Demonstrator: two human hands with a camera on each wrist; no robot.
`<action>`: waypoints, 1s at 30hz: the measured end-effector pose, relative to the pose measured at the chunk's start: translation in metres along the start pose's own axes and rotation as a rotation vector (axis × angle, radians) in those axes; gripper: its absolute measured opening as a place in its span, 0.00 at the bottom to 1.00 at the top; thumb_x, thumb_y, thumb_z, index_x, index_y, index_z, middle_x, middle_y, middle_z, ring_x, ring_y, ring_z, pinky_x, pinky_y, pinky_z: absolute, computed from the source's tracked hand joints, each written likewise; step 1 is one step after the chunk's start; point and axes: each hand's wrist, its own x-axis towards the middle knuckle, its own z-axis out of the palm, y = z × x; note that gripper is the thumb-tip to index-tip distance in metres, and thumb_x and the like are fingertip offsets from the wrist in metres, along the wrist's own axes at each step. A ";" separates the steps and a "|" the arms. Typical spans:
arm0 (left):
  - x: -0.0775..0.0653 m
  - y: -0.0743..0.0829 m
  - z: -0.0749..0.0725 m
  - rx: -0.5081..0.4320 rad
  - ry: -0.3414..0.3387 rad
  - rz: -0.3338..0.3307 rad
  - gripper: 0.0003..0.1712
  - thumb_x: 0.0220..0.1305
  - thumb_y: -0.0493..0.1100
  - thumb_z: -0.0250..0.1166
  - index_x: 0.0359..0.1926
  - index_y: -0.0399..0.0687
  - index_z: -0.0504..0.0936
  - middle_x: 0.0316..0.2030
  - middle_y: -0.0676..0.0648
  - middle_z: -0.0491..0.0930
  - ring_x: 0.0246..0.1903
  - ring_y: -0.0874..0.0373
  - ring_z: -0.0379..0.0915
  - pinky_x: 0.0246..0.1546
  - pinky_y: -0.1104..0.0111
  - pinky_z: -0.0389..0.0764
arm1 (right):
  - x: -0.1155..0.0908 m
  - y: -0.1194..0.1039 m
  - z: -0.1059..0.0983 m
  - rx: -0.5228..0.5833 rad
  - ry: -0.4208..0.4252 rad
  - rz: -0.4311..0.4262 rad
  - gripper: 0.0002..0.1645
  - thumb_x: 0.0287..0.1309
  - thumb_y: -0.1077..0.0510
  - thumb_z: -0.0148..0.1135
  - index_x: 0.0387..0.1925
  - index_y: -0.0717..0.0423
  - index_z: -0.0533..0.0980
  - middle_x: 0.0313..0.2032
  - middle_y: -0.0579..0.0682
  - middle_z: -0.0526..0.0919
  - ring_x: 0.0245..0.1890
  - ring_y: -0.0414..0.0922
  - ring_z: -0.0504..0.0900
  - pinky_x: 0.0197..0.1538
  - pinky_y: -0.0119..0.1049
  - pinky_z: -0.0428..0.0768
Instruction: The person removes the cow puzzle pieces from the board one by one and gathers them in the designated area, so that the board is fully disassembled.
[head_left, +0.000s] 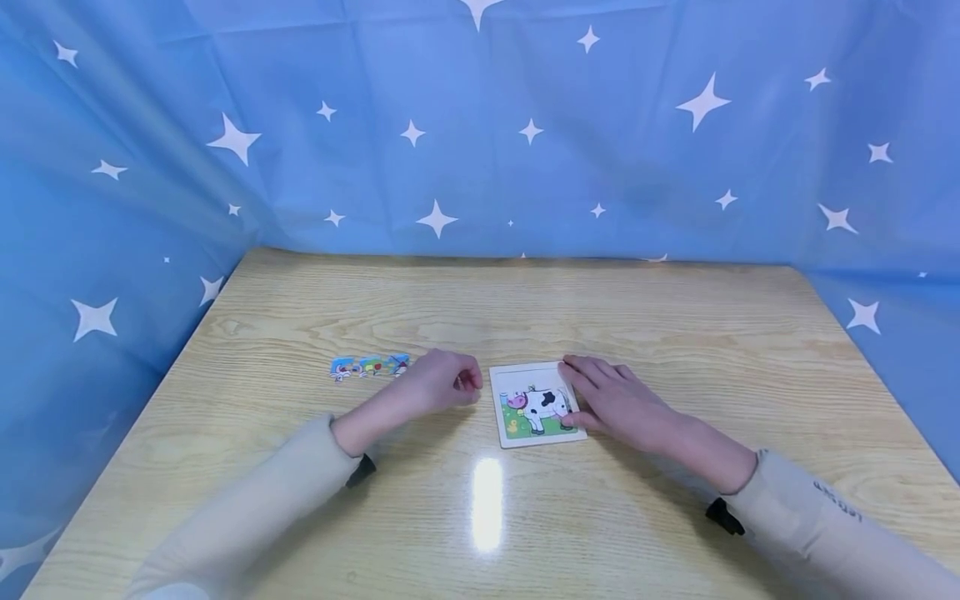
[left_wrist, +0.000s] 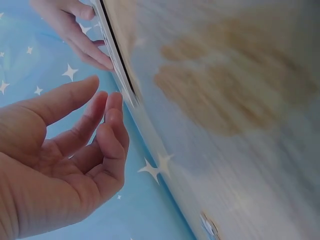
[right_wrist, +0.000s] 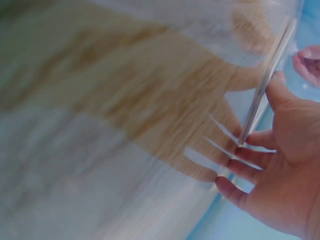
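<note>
A square jigsaw puzzle board (head_left: 506, 421) lies flat on the table, showing a black-and-white cow on grass and a bare pale strip along its top. Spread along the board's right side, my right hand (head_left: 618, 400) touches it with thumb and index finger; the right wrist view shows the board (right_wrist: 267, 75) edge-on against them. Just left of the board hovers my left hand (head_left: 442, 382), its fingers loosely bent. In the left wrist view this hand (left_wrist: 70, 155) holds nothing visible. Several small colourful puzzle pieces (head_left: 369, 367) lie left of it, partly hidden behind the wrist.
The wooden table (head_left: 637, 308) carries a bright glare patch near its front. A blue curtain (head_left: 480, 167) with white stars hangs behind the table and at its sides. Dark straps show at both sleeve cuffs.
</note>
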 end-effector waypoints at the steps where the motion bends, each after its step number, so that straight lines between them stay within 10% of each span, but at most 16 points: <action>1: 0.001 0.001 0.001 -0.001 -0.003 0.001 0.05 0.70 0.30 0.71 0.39 0.42 0.86 0.32 0.51 0.85 0.33 0.63 0.76 0.41 0.72 0.78 | 0.000 0.000 0.000 0.002 0.001 -0.001 0.47 0.77 0.42 0.68 0.80 0.69 0.66 0.77 0.67 0.70 0.76 0.66 0.71 0.67 0.69 0.75; 30: 0.028 0.023 0.021 0.107 -0.059 0.019 0.08 0.65 0.33 0.79 0.41 0.41 0.87 0.34 0.50 0.80 0.36 0.58 0.70 0.44 0.68 0.75 | 0.000 -0.001 -0.001 -0.011 -0.008 0.001 0.46 0.78 0.41 0.66 0.80 0.68 0.67 0.78 0.66 0.69 0.76 0.65 0.70 0.67 0.68 0.76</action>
